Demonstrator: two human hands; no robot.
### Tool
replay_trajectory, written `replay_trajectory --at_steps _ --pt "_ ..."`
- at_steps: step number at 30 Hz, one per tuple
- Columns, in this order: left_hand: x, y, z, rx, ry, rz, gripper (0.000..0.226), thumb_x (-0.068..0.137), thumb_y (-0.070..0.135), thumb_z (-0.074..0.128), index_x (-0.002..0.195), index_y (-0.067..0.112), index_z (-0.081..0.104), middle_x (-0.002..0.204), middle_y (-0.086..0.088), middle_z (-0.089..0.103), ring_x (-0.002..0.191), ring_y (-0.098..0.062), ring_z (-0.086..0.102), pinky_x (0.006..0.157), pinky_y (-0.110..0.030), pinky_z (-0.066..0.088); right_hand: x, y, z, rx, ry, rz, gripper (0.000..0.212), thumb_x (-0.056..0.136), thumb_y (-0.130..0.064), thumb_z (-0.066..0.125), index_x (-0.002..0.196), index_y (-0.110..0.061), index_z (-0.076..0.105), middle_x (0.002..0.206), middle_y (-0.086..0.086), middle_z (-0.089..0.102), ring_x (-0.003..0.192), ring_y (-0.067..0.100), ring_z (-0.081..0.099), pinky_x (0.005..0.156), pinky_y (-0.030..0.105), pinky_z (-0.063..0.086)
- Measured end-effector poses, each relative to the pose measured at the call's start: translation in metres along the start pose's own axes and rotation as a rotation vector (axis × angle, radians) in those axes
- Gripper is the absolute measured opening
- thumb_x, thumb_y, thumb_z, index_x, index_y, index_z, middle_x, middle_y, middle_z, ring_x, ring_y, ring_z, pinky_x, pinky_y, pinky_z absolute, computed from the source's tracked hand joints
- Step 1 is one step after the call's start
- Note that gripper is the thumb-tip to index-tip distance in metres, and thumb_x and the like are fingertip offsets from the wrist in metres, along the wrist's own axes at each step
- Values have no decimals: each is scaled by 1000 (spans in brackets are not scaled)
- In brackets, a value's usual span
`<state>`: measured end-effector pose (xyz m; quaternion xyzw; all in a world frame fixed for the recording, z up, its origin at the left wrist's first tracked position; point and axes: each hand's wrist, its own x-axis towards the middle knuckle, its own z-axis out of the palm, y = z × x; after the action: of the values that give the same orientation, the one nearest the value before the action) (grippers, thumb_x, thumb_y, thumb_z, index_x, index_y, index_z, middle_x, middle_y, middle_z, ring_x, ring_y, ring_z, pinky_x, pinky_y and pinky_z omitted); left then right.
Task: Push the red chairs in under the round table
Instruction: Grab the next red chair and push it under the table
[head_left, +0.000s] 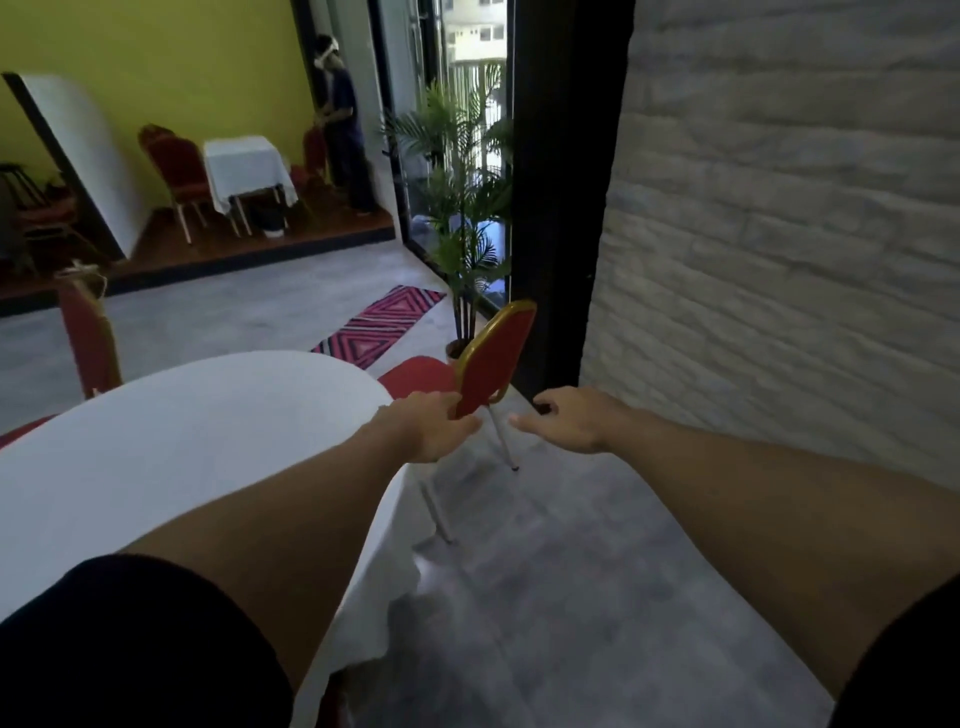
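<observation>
- Covering the round tabletop (171, 441) is a plain white cloth that hangs down its near side toward the grey floor (545, 597).
- Right of the scene stands a pale brick wall (779, 234), with a black door frame (561, 182) at its edge and glass beyond.
- A potted palm (467, 223) stands by the glass, and a pink-striped rug (379, 327) lies on the floor near it.
- Farther back, a raised wooden platform holds a small clothed table (247, 169), more red chairs and a standing person (343, 124) against a yellow wall.
- The nearest red chair (493, 358) has a gold-edged padded back and thin metal legs; it stands at the far right of the tabletop, its seat partly tucked beneath the cloth.
- Another red chair back (88, 338) rises behind the tabletop's far left.
- The left hand (436, 426) touches the lower edge of the chair's back, its grip loosely curled; whether it clasps the frame cannot be told.
- The right hand (566, 421) hovers just beside the chair, fingers spread, holding nothing.
</observation>
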<state>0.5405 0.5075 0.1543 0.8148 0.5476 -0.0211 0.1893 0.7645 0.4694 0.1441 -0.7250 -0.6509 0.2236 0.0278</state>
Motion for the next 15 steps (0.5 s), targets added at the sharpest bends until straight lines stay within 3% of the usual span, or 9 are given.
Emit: replay_trajectory --at_steps 2,6,11,15 --pt "36 10 -2 -21 -14 -17 76 85 78 32 138 28 58 118 -3 72 103 -24 70 98 -49 55 25 20 -14 7 14 -1 128 58 -104 31 161 -27 39 164 9 45 145 33 47 115 54 43" --pt "111 28 2 -47 5 -56 103 65 92 23 149 39 49 136 -3 66 115 -30 66 100 -54 54 77 65 -42 30 32 -31 121 68 -101 37 162 -25 37 164 9 45 147 32 47 116 52 43" --pt "182 59 -3 -116 40 -138 100 67 94 29 150 42 47 133 -3 68 109 -29 68 96 -53 56 137 117 -87 -24 5 -74 94 89 -85 46 155 -18 46 155 11 54 138 31 54 112 48 46" --pt "227 78 -15 -135 51 -178 80 85 81 40 151 36 47 133 -6 68 110 -31 68 94 -52 59 185 143 -120 -42 -9 -93 100 86 -88 46 160 -21 39 162 10 48 145 31 49 115 49 44"
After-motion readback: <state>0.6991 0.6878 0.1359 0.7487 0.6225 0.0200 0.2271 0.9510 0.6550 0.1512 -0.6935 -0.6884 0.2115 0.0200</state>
